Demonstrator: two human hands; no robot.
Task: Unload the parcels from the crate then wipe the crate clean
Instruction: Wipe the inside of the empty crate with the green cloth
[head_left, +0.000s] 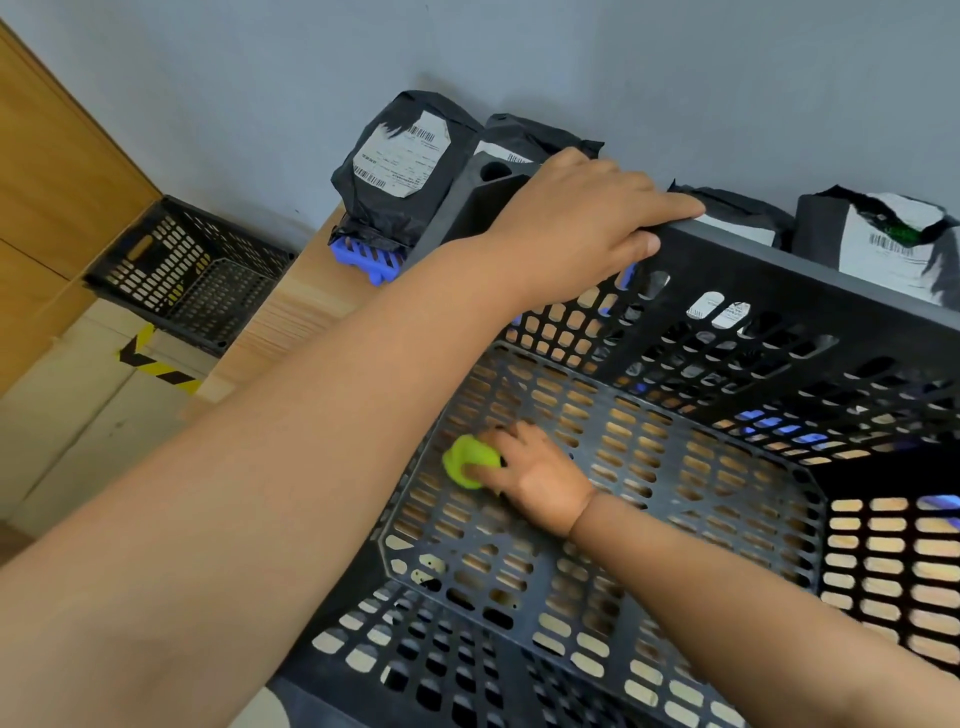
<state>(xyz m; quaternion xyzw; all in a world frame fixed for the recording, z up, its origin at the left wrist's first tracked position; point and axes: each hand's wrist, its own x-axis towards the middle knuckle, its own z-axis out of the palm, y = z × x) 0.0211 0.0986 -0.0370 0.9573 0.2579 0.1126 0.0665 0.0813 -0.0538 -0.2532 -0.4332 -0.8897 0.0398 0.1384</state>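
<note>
Four parcels (400, 156) in black wrapping stand outside the crate (831, 296), lined up between its far side and the grey wall. The leftmost one shows a white label with barcodes and sits on one blue plastic rack (366, 260). The second (530, 137) peeks out behind the crate's corner, the third (737, 218) is mostly hidden by the rim, and the fourth (893, 239), at the far right, also carries a white label.

One large black perforated crate rests on the wooden table (301, 312), and no parcel lies inside it. Two hands work on it. The left hand (582, 218) reaches across and grasps the far rim near the corner, fingers laid over the top edge and the thumb on the inner face. The right hand (540, 478) is down inside, clutching one bright green cloth (467, 460) bunched against the slotted floor near the left wall.

One second crate (192, 270), smaller in view and also black and perforated, sits on the floor to the left of the table, beside one strip of yellow-and-black tape (161, 371).
</note>
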